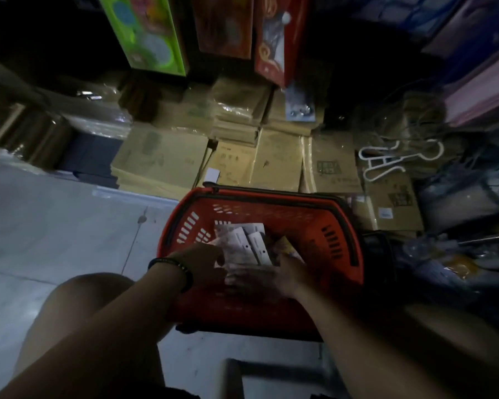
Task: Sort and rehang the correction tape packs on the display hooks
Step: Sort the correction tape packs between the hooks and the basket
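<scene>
Both hands (242, 269) in red basket (314, 223) w/ packs (251, 240), cardboard boxes (277, 159) behind

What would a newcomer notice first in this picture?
First the red shopping basket on the floor in the middle, with both hands reaching in: the left hand and right hand are among pale correction tape packs. Behind it lie stacked brown cardboard boxes, and a bright green box stands at upper left.
</scene>
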A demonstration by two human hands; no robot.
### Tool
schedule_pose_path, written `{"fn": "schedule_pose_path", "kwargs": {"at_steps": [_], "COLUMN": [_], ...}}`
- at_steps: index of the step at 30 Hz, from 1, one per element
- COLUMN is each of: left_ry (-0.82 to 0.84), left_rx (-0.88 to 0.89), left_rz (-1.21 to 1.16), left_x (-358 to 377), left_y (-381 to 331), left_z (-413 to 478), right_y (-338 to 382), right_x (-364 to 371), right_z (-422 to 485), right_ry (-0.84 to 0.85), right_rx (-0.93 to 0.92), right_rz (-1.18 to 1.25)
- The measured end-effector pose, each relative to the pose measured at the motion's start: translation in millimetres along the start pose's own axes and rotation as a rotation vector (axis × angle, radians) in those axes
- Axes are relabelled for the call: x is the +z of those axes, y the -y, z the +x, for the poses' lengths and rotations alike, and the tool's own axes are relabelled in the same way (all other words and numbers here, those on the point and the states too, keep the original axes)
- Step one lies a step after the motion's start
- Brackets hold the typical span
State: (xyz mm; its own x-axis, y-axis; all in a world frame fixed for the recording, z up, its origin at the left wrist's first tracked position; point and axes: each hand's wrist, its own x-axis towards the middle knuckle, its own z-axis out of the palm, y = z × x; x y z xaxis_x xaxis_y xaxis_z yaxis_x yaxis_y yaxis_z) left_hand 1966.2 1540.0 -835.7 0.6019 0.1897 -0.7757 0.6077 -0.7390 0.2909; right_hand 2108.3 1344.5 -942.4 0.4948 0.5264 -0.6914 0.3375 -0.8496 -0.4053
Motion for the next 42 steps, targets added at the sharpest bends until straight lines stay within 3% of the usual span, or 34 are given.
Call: {"fn": "schedule_pose_path", "kwargs": {"at_steps": [6, 17, 20, 30, 36, 42], "left_ry": [0.011, 0.016, 0.017, -0.017, 0.01, 0.03], "left_rx": [-0.009, -0.06, -0.067, -0.108, -0.09, -0.12], "left_rz": [-0.021, -0.055, -0.056, -0.114, -0.087, -0.005], "left_x": [-3.3, -15.5, -19.5, -26.9, -28.2, -25.4], "left_y": [1.1, 8.6, 9.2, 13.9, 14.9, 30.2], "left_z": [24.1, 35.6, 35.1, 29.6, 30.9, 37.0], "right_y": [-27.4, 11.6, 30.1, 41.6, 47.0, 52.1], "right_x": [32.4, 56.3, 63.6, 97.2, 112.1, 99.2], "right_z": [41.1, 74.4, 87.0, 95.8, 95.4, 79.0], "right_ry": [0.022, -0.053, -0.161, -0.025, 0.159, 0.017], "right_rx": [0.094, -0.078, 0.021, 0.295, 0.259, 0.135], "right_rz": [0.019, 0.153, 0.248, 0.402, 0.526, 0.379]}}
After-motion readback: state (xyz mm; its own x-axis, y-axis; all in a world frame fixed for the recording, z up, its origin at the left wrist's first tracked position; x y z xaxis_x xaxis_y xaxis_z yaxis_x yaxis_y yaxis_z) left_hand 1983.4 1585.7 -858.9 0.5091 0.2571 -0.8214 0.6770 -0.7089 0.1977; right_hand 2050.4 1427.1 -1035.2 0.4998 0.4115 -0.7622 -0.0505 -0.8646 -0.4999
